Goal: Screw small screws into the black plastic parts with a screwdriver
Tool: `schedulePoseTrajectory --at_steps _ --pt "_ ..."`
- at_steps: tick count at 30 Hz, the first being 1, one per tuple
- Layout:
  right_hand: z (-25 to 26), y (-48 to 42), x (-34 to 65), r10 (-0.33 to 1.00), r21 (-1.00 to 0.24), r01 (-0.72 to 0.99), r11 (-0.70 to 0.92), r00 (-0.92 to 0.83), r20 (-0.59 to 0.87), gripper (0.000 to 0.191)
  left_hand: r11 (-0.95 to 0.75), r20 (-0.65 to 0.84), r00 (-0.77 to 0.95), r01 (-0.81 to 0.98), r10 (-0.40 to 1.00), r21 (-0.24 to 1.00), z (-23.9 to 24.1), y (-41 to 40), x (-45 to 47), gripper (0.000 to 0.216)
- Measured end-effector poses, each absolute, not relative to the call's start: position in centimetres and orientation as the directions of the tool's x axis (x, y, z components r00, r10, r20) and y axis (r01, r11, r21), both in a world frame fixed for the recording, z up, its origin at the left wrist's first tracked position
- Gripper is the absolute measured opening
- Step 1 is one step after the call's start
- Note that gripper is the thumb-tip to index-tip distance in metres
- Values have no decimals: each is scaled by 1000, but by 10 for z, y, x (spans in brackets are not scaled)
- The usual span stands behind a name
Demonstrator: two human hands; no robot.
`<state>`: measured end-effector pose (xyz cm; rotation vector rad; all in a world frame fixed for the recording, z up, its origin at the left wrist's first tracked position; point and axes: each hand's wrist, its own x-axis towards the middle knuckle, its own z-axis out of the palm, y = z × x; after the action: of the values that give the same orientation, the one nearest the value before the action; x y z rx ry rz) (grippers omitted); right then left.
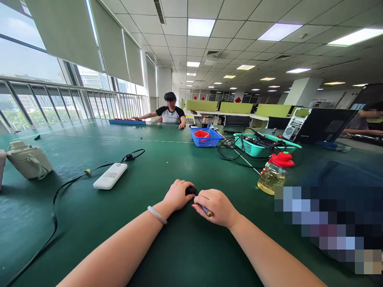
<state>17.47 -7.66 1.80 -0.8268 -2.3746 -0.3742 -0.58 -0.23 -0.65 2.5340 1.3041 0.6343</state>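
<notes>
My left hand, with a pale bangle at its wrist, is closed around a small black object low over the green table. Its kind is hard to make out because my fingers cover much of it. In my right hand a slim screwdriver-like tool is pinched, with a purplish shaft and a brass-coloured end pointing back toward me. The tool's thin front end points at the black object; whether they touch is hidden by my fingers.
A white power bank and black cable lie left, near a beige case. Right stands a red-lidded bottle. Behind are a blue basket and teal basket with cables. A person sits across.
</notes>
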Motion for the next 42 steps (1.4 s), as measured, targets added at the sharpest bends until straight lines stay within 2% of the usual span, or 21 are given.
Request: schedulePoseTrajectory --at_steps 7,14,28,31,37,42 --pt "14 -76 170 460 155 653 741 -662 592 21 -569 263 505 723 822 391 -5 -3 -5 35" --pt "11 -78 165 507 146 648 747 -699 505 16 -570 264 505 718 822 399 -6 -3 -5 38" --pt "8 -76 166 618 -66 699 712 -579 531 23 -571 252 513 722 821 391 -8 0 -6 39" --pt "6 -77 164 609 -26 692 721 -616 499 22 -577 258 517 716 816 392 -9 1 -6 39" --pt "2 -78 156 560 150 652 744 -729 393 16 -558 258 496 723 829 407 -8 -1 -5 37" --pt "0 -78 154 560 140 647 750 -733 386 17 -557 267 490 727 830 401 -8 -1 -6 39"
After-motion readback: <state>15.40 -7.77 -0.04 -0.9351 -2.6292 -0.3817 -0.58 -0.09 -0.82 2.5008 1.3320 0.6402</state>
